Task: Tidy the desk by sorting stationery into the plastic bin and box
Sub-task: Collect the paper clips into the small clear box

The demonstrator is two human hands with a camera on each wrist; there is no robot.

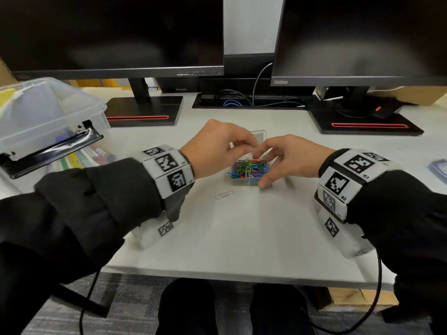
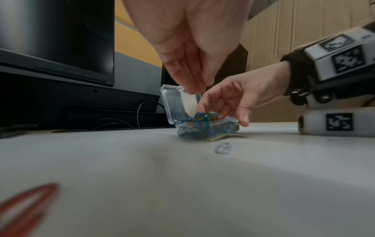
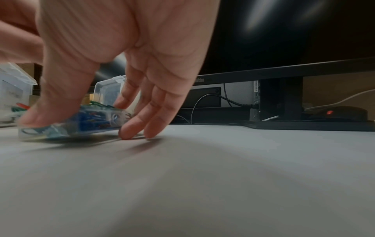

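A small clear box heaped with coloured paper clips sits mid-desk, its hinged lid standing open at the back. My right hand grips the box, thumb on the near corner, index finger over the clips, and the other fingertips touch the desk beside it. My left hand hovers over the box with its fingertips bunched at the lid's top edge; whether they pinch anything is hidden. A silver paper clip lies loose in front of the box.
A clear plastic bin holding pens stands at the left. Two monitors on stands and a cable tray line the back. A blurred red clip lies near my left wrist. A blue-edged item sits at the right edge.
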